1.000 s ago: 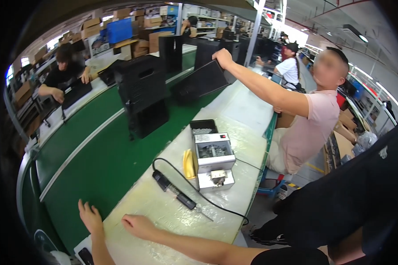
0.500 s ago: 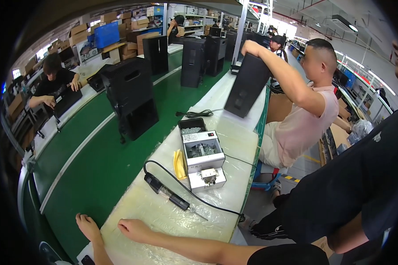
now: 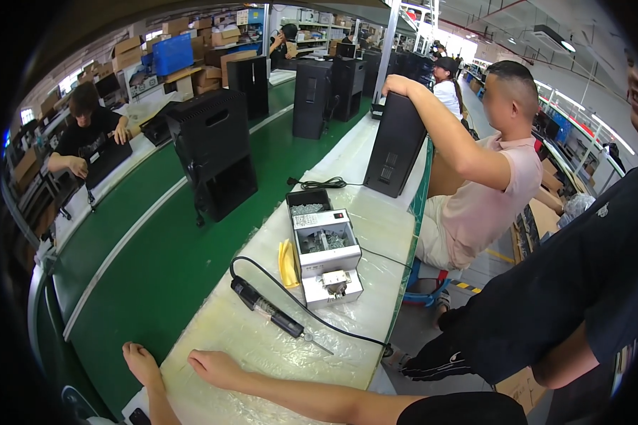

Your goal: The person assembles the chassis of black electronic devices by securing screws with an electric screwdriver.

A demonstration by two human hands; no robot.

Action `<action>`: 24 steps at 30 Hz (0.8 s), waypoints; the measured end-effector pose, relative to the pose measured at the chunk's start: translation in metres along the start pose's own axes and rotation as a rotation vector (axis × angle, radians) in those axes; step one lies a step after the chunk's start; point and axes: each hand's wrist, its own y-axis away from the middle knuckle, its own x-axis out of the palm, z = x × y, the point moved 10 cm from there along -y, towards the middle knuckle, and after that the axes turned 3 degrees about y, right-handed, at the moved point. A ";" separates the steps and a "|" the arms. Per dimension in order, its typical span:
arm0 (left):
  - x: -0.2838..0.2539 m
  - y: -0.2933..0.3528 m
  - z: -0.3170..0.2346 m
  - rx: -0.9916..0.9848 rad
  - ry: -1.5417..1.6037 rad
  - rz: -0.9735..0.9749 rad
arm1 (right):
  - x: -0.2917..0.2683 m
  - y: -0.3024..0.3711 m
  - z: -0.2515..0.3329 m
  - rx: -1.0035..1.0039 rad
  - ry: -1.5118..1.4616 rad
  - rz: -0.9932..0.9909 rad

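My left hand (image 3: 143, 365) rests at the bench's left edge beside the green belt, loosely curled, with nothing visible in it. My right hand (image 3: 215, 368) lies closed on the plastic-covered bench top (image 3: 262, 354), its fingertips tucked under; no object shows in it. Ahead of both hands lies a black electric screwdriver (image 3: 268, 307) with a clear middle section and a long thin bit, its cable looping rightward. Beyond it stands a white screw feeder (image 3: 326, 248) filled with small screws. A yellow cloth-like strip (image 3: 288, 263) lies along the feeder's left side.
A black bin of screws (image 3: 307, 202) and a coiled black cable (image 3: 326, 183) sit behind the feeder. Black speaker-like cabinets (image 3: 216, 152) stand on the green belt (image 3: 142, 283). A co-worker (image 3: 485, 170) sits at the right; another person in dark clothing (image 3: 560, 283) stands nearer.
The co-worker at the right has tilted the black cabinet more upright and turned it, showing its panel with sockets. The standing person has shifted slightly. My hands have barely moved.
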 end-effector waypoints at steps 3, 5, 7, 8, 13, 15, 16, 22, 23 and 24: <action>-0.001 0.001 -0.001 0.015 0.007 -0.012 | -0.004 0.002 -0.004 0.056 -0.039 -0.067; -0.001 0.000 -0.001 0.019 0.022 -0.017 | -0.008 0.002 -0.001 0.019 -0.067 -0.097; 0.000 -0.001 0.003 0.034 0.028 -0.026 | -0.012 0.002 0.000 -0.021 -0.095 -0.126; 0.000 -0.001 0.003 0.050 0.035 -0.034 | -0.004 0.000 -0.001 -0.023 -0.054 -0.023; 0.001 -0.002 0.001 0.042 0.027 -0.030 | 0.007 0.001 -0.003 -0.034 0.008 0.072; -0.001 -0.001 -0.001 0.051 0.021 -0.037 | 0.006 0.001 -0.001 -0.025 0.008 0.064; -0.001 -0.001 -0.003 0.039 0.006 -0.035 | 0.005 0.001 -0.001 -0.026 0.007 0.065; -0.001 -0.001 -0.001 0.034 0.005 -0.022 | 0.005 0.001 -0.002 -0.013 -0.003 0.066; -0.001 -0.001 -0.001 0.034 0.011 -0.027 | 0.005 0.001 -0.002 -0.015 -0.002 0.066; -0.001 -0.001 -0.001 0.032 0.009 -0.029 | 0.005 0.001 -0.003 -0.016 -0.001 0.067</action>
